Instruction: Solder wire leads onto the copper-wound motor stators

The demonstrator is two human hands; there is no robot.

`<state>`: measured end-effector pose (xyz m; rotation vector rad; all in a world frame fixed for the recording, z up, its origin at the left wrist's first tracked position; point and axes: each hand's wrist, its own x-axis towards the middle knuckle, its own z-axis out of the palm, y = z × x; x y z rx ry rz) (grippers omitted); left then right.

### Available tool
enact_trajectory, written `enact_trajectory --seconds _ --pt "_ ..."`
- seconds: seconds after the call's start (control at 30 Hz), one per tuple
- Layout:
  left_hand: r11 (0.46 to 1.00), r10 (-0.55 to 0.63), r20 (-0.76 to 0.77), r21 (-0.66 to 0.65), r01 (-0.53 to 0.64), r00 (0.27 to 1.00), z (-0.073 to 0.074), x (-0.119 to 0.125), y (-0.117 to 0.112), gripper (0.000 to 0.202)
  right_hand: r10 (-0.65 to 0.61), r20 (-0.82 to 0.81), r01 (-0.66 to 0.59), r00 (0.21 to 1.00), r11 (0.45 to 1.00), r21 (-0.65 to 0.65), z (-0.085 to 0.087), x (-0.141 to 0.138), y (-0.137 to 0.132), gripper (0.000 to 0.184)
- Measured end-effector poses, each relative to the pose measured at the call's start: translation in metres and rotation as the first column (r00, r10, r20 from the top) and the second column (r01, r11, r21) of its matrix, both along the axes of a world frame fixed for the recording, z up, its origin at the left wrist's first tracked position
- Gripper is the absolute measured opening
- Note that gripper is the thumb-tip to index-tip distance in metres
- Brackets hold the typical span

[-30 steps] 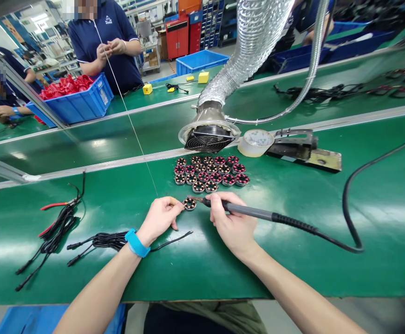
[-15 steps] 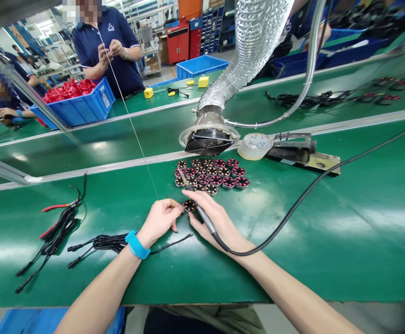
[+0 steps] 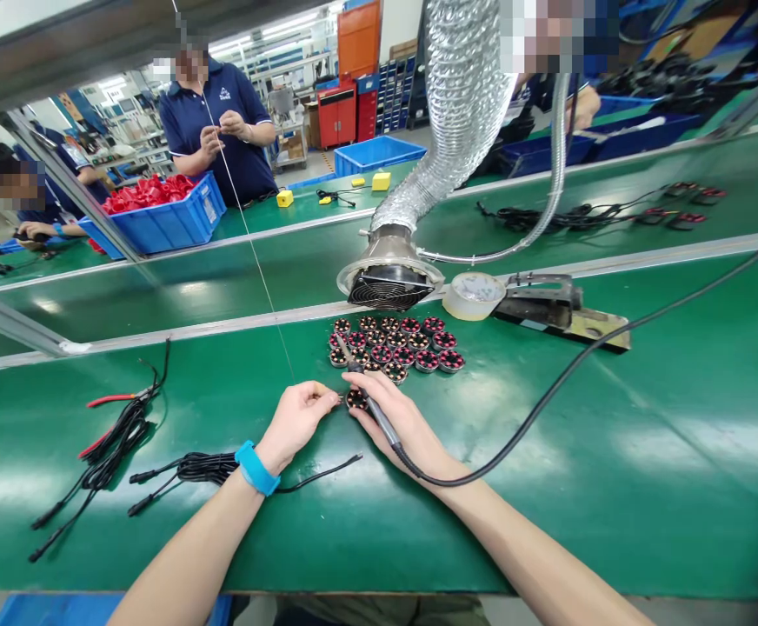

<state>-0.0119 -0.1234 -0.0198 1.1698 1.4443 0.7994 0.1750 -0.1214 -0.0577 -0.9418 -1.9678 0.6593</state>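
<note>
My left hand [image 3: 301,419], in a blue wristband, is closed in a pinch at the end of a thin solder wire [image 3: 258,265] that comes down from above. Its fingertips are just left of a small round black part [image 3: 356,399] with copper-coloured dots around its ring. My right hand [image 3: 405,422] steadies that part between thumb and fingers and also holds a soldering iron [image 3: 380,419], whose tip points up and away towards the rows. Several similar round parts [image 3: 403,356], some with red dots, stand in rows beyond my hands.
Black cable bundles [image 3: 206,467] and red-handled pliers [image 3: 110,401] lie at left. A fume extractor nozzle [image 3: 390,283] hangs over the rows, beside a tape roll [image 3: 474,296] and a metal stand [image 3: 561,315]. The iron's cord [image 3: 535,413] crosses the right side. Co-workers sit or stand beyond.
My left fingertips have drawn slightly left, away from the round part, and curled closer together. The right hand keeps its hold on iron and part. The view has tilted up a little.
</note>
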Motion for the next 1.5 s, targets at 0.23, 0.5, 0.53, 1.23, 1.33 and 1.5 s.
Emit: enact_trajectory --seconds 0.23,0.5,0.53,1.23,1.33,1.5 --pt "0.995 -0.056 0.130 -0.078 0.067 0.990 0.001 -0.010 0.006 0.041 -0.008 -0.021 0.007 1.000 1.000 -0.014 -0.001 0.003 0.001 0.048" --pt "0.986 -0.068 0.158 -0.137 0.090 0.985 0.003 -0.011 0.008 0.044 0.003 -0.051 -0.004 0.999 1.000 -0.029 -0.001 0.003 0.001 0.048" --pt "0.987 -0.064 0.150 -0.137 0.085 0.987 0.002 -0.010 0.008 0.046 0.004 -0.056 -0.005 0.998 1.000 -0.023 -0.001 0.003 0.001 0.048" --pt "0.978 -0.119 0.048 -0.166 0.125 0.992 0.004 -0.010 0.008 0.037 0.002 -0.093 -0.007 0.996 0.998 -0.055 0.001 0.001 0.001 0.051" --pt "0.973 -0.130 0.077 -0.180 0.142 0.989 0.005 -0.010 0.008 0.037 -0.004 -0.083 0.000 0.997 0.998 -0.057 0.000 0.001 0.001 0.050" --pt "0.975 -0.160 0.017 -0.152 0.161 0.987 0.004 -0.008 0.007 0.038 -0.010 -0.084 0.005 0.996 0.999 -0.049 -0.001 0.001 0.001 0.049"
